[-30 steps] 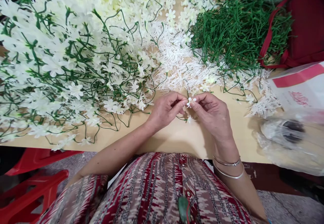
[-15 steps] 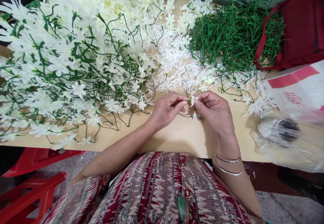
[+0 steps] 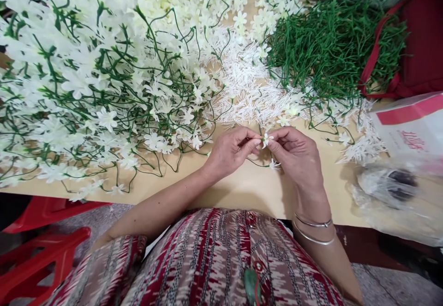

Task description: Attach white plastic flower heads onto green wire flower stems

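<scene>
A small white artificial flower [image 3: 266, 140] is held between my two hands, above the near part of the table. My left hand [image 3: 235, 151] is closed, thumb and forefinger pinching the green stem just left of the petals. From the other side my right hand [image 3: 296, 153] pinches at the flower with closed fingertips. A green stem hangs below the hands, with another small white bloom [image 3: 274, 164] at its end. Behind the fingertips lie loose white stamen strands [image 3: 242, 98] and a few petals.
A large heap of white flowers on green stems [image 3: 114, 89] covers the left. Bare green stems [image 3: 328, 47] are piled at back right beside a red bag [image 3: 422, 43]. A printed white bag [image 3: 411, 130] and clear plastic [image 3: 387, 186] lie right. Red stools [image 3: 44, 255] stand below the table edge [image 3: 155, 190].
The view has shifted slightly, so the table things appear a little further right. Both hands stay together at the flower, whose petals have turned a little between the fingers.
</scene>
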Demonstrator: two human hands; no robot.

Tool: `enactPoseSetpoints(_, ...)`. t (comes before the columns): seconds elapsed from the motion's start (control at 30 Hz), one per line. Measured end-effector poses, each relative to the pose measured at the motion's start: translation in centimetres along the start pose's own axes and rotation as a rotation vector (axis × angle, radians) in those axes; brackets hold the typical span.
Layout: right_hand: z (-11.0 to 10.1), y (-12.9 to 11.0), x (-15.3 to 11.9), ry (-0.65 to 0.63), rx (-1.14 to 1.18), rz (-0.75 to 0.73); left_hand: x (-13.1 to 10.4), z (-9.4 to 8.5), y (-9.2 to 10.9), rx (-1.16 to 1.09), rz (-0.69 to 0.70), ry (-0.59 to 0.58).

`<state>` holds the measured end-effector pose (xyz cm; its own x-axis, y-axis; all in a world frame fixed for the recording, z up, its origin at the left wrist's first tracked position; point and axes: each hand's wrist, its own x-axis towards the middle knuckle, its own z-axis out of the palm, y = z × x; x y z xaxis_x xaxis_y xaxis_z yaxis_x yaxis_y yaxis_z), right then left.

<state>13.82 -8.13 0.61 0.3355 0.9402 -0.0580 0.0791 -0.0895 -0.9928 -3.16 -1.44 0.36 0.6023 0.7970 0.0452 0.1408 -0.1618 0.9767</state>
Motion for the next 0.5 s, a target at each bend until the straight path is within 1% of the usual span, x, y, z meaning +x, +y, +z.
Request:
enactPoseSetpoints(0.13,0.3,0.08,-0.09,0.027,-0.039,-0.013,0.11,-0.03,-0.14,0.052,0.041,0.019)
enactPoseSetpoints(0.23,0.56,0.1,-0.02,0.04,-0.039,-0.006,0.18,0.02,-0.17,0.028,0.029,0.018)
enactPoseSetpoints(0.37,0.58,0.01,0.17,0.03,0.014,-0.009,0.18,0.17,-0.18,-0.129,-0.013,0.013)
enactPoseSetpoints(0.5,0.27,-0.04,0.18,0.075,0.004,-0.042,0.24,0.33,-0.62,-0.299,-0.045,0.013)
